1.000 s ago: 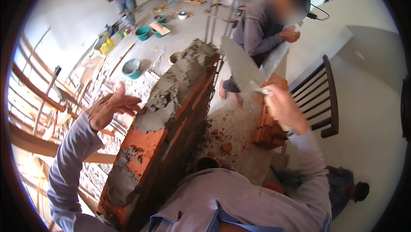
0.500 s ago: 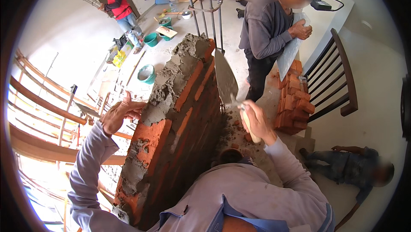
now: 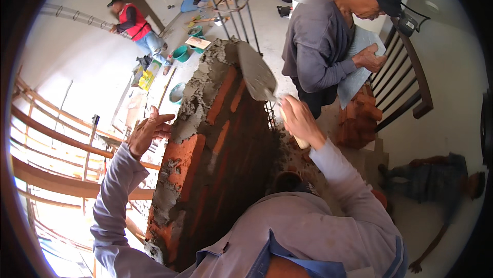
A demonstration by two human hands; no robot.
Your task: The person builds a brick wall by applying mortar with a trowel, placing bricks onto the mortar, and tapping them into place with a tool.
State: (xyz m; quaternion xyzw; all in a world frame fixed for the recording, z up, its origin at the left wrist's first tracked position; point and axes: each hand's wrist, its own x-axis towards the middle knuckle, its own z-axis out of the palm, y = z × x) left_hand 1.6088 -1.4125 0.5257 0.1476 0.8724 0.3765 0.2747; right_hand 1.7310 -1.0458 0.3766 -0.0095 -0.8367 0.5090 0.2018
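Note:
A partly built brick wall (image 3: pixel 215 144) runs away from me, its top covered in rough grey mortar (image 3: pixel 197 90). On its right side my right hand (image 3: pixel 302 120) grips the pale wooden handle of a trowel (image 3: pixel 255 74). The trowel's flat pointed blade, smeared with mortar, is tilted up beside the wall's far end. My left hand (image 3: pixel 150 133) is at the wall's left edge, close to the mortar, fingers apart and holding nothing. Whether its fingertips touch the wall I cannot tell.
Steel rebar (image 3: pixel 233 8) rises past the far end. At right, a person in grey (image 3: pixel 318 42) holds a flat grey sheet (image 3: pixel 354 80) over stacked bricks (image 3: pixel 359 116). A railing (image 3: pixel 403 67) stands behind. Green buckets (image 3: pixel 181 53), a person in a red vest (image 3: pixel 134 24) and wooden poles (image 3: pixel 61 183) are leftward.
The trowel blade has swung leftward and up, nearer the wall's top, as my right hand rose slightly. The person in grey has leaned over, moving the sheet to the right.

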